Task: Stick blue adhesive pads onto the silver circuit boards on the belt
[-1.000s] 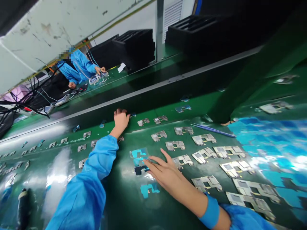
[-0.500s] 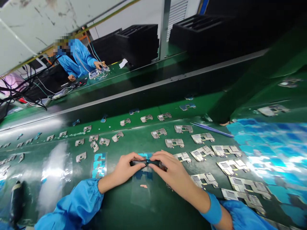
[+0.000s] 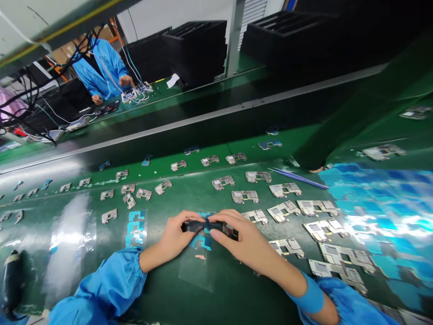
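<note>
Head view: left hand (image 3: 172,239) and right hand (image 3: 241,241) pinch, grips closed evenly, a dark strip (image 3: 199,226), probably plastic, above clear film (image 3: 196,273) on the green surface (image 3: 230,302).

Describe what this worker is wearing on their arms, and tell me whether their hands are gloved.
The left hand and right hand are both bare, with no gloves. The left sleeve is loose, bright blue fabric gathered at an elastic cuff. The right sleeve matches it, and a separate snug blue wristband sits just beyond it.
</note>
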`<state>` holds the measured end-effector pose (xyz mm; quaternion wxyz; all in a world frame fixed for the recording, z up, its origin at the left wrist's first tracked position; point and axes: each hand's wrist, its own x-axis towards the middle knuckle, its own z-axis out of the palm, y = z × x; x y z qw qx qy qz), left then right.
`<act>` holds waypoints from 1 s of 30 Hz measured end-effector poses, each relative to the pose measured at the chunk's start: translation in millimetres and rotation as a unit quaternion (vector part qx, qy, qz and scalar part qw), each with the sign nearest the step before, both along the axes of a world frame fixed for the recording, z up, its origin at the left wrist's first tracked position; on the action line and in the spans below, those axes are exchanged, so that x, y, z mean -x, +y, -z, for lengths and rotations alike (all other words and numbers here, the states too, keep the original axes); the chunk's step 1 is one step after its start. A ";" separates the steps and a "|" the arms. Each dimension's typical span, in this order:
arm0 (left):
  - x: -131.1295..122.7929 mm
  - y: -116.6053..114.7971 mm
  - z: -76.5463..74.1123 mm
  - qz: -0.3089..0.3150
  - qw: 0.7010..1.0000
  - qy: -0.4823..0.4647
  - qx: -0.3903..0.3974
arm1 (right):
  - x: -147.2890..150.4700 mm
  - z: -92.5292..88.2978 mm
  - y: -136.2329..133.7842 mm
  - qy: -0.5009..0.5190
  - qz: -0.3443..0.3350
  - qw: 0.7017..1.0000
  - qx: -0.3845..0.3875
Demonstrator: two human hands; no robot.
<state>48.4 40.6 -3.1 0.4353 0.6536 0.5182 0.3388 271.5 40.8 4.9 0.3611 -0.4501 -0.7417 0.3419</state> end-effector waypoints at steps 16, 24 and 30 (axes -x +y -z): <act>4.0 -7.7 -15.4 0.156 0.965 0.169 -0.125 | -8.7 -8.8 -3.0 0.091 0.044 0.978 -0.182; 24.6 105.1 -53.9 0.087 0.949 0.280 -0.115 | -27.6 -19.1 13.3 0.195 0.266 0.931 0.155; 38.3 203.1 -28.0 0.007 0.961 0.262 -0.095 | -31.6 -17.0 22.4 0.259 0.253 0.912 0.195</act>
